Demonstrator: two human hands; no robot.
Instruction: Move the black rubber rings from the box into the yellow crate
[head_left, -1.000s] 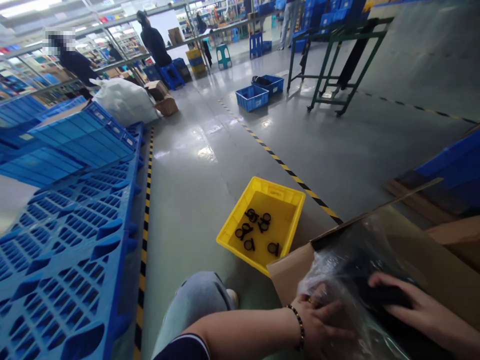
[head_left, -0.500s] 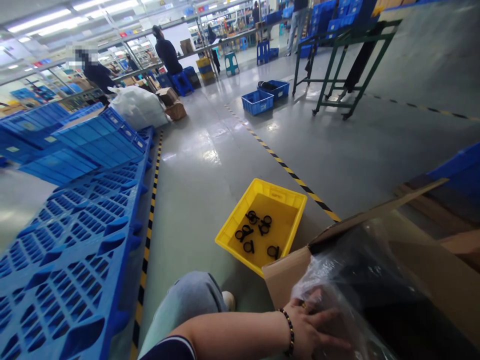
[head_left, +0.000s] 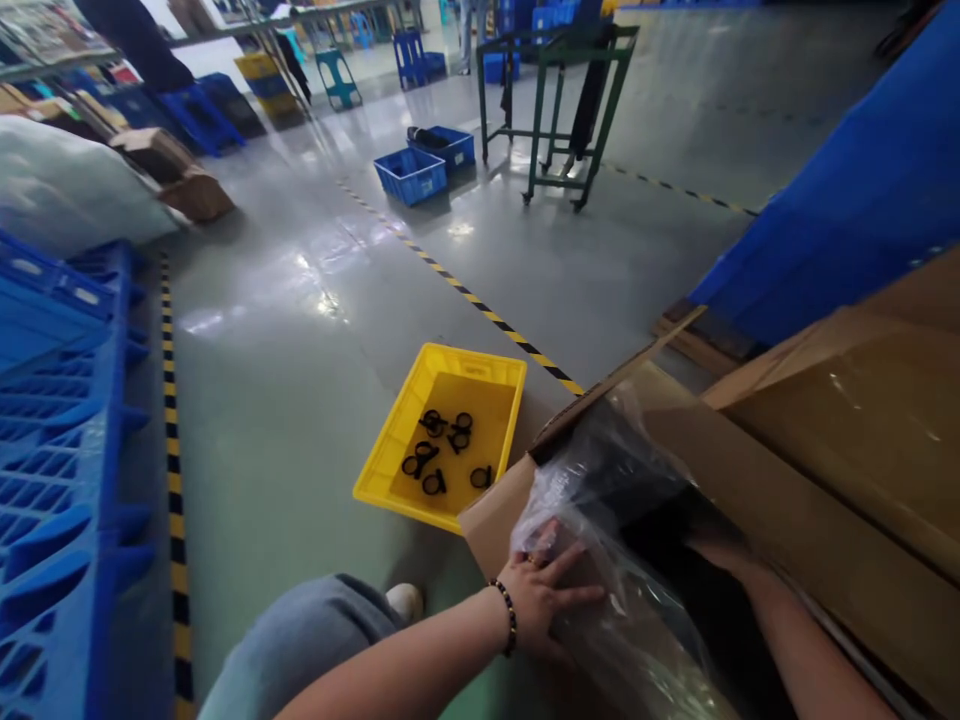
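Note:
My left hand (head_left: 546,592), a beaded bracelet at its wrist, lies with spread fingers on a clear plastic bag (head_left: 622,610) that lines an open cardboard box (head_left: 499,515). My right hand (head_left: 716,552) reaches down into the bag from the right. Its fingers are lost in the dark inside, so what they touch is hidden. Just beyond the box's left flap, a yellow bin (head_left: 390,475) stands on the floor. Several black ring-shaped parts (head_left: 433,483), each with a short tab, lie scattered in it.
A blue slatted pallet (head_left: 52,540) runs along the left behind striped floor tape (head_left: 174,480). Two blue bins (head_left: 411,178) and a green wheeled frame (head_left: 536,140) stand farther off. Large cartons (head_left: 862,400) and a blue sheet-like surface (head_left: 840,190) border the right side.
The view has swung right, so the yellow bin and box sit farther left. My right forearm has come into view, reaching into the bag. My left hand stays spread on the plastic.

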